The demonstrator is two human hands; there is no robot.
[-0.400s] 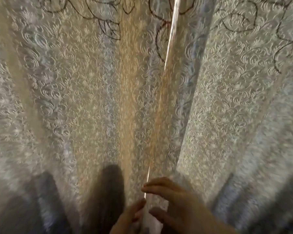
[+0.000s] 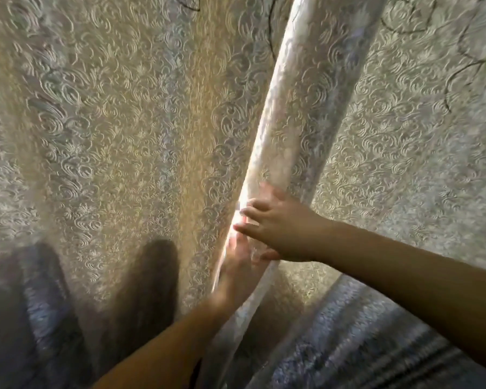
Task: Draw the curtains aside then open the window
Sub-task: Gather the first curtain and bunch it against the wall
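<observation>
Two cream lace curtains hang shut, the left curtain (image 2: 118, 153) and the right curtain (image 2: 399, 153), meeting at a narrow bright slit (image 2: 237, 220). My right hand (image 2: 275, 228) lies on the folded inner edge of the right curtain (image 2: 289, 108), fingers spread and straight, tips at the slit. Just below it, my left hand (image 2: 236, 273) is blurred, its straight fingers pushed into the slit, partly veiled by sheer fabric. Neither hand clearly grips cloth. The window is hidden behind the curtains.
Dark shapes (image 2: 149, 290) show through the left curtain low down, with more at the bottom left corner. A blue-grey striped surface (image 2: 362, 352) shows through the fabric at the bottom right. The curtains fill the whole view.
Both hands have risen from the bottom edge to the slit, forearms now in view. The right curtain's edge has folded outward and the slit shows brighter.
</observation>
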